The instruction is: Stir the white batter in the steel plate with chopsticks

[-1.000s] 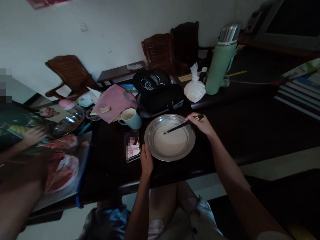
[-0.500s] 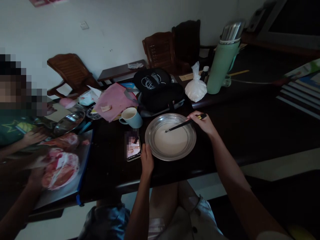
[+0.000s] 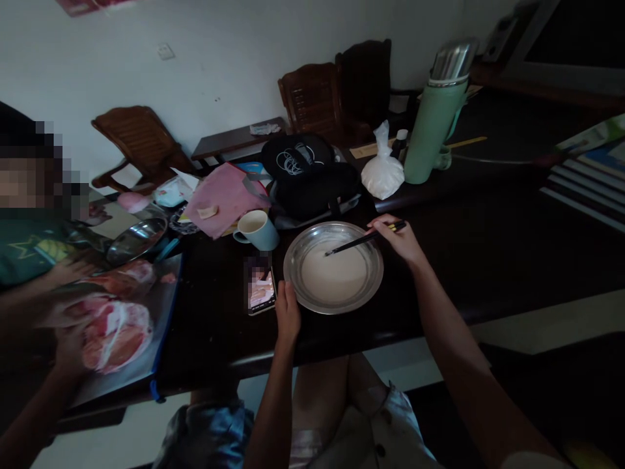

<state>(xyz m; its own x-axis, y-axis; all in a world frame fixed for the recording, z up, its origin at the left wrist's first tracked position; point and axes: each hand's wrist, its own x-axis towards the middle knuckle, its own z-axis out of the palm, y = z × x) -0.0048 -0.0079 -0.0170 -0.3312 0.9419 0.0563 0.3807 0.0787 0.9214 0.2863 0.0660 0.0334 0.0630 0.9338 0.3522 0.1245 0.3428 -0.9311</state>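
A wide metal basin (image 3: 289, 267) stands before me on the dark table, a pale, milky liquid (image 3: 336, 277) inside it. My left hand (image 3: 288, 312) grips its lower left rim; the thumb's hold is partly hidden. Black chopsticks (image 3: 355, 243) are pinched in my right hand (image 3: 398, 236) above the right rim. Their tips reach the liquid near the middle of the basin. Just left of my left hand lies a phone (image 3: 262, 290) with its screen lit. A light blue mug (image 3: 263, 234) stands behind the phone.
At left, other people's hands (image 3: 73, 345) work on raw meat (image 3: 120, 335) over a board (image 3: 163, 312). A metal bowl (image 3: 139, 238), pink cloth (image 3: 224, 195) and black case (image 3: 312, 176) lie further back. A tied bag of white powder (image 3: 383, 172) stands beside a green thermos (image 3: 434, 127).
The chopstick tips have shifted slightly right and up in the basin, with a small move of my right hand. My left hand stays put. At left, a person's hands move over the meat.
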